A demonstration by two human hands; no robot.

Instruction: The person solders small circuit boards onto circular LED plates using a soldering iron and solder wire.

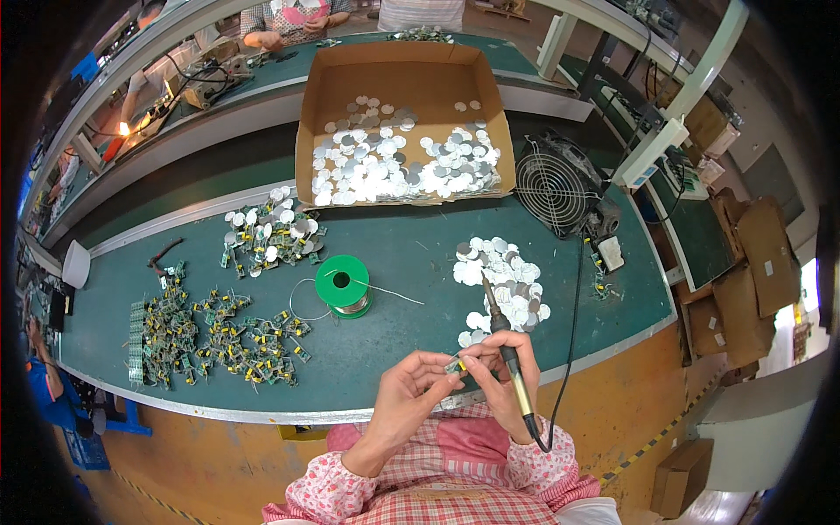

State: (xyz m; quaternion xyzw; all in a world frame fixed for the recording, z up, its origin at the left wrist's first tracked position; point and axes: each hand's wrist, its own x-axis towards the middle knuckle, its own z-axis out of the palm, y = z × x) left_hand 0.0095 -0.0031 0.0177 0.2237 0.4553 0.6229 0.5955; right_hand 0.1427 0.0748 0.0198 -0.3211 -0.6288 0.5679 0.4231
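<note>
My left hand (409,385) pinches a small green circuit board (452,367) with a yellow part on it, just over the table's near edge. My right hand (500,385) grips a soldering iron (498,317), its tip pointing up and away toward the loose discs. The thumb and fingertips of that hand also meet at the little board. Beyond the hands lies a heap of silvery round discs (516,282). Left of it stands a green spool of solder wire (359,273), a loose end of wire trailing to the right.
Many small circuit boards (171,337) are heaped at the left. Boards with discs (273,229) lie behind the spool. An open cardboard box (402,74) of discs stands at the back, beside a black fan (553,185). The iron's cord (573,337) crosses the table's right side. Co-workers sit opposite.
</note>
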